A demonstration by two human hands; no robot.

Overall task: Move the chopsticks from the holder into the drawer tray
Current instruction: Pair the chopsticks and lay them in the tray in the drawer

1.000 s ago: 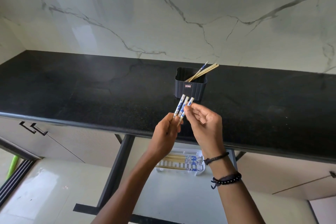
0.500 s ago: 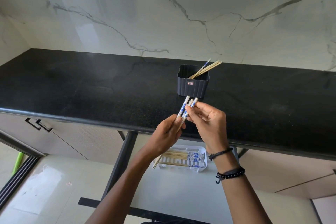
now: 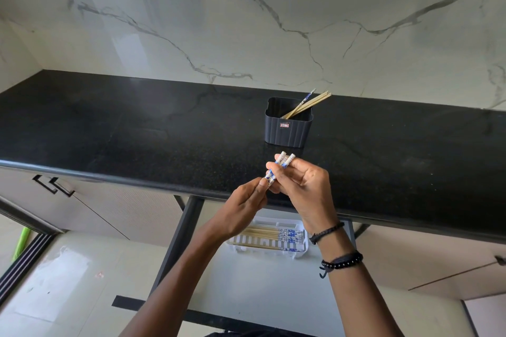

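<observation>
I am pinching chopsticks (image 3: 282,163) whose tops are showing a blue-and-white pattern. At twelve o'clock, the ribbed black holder (image 3: 287,133) is showing tan sticks (image 3: 309,102). The speckled black countertop (image 3: 137,131) is meeting white, grey-veined marble (image 3: 273,22). At six o'clock, the white tray (image 3: 260,250) is showing tan-and-blue sticks (image 3: 273,234). Black beads (image 3: 342,261) are circling my wrist.

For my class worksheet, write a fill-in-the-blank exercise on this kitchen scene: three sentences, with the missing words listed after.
The holder on the counter is ____ in colour.
The left hand and right hand pinch chopsticks whose ends are patterned white and ____.
The white tray in the open drawer already holds more ____.
Missing words: black; blue; chopsticks.
</observation>
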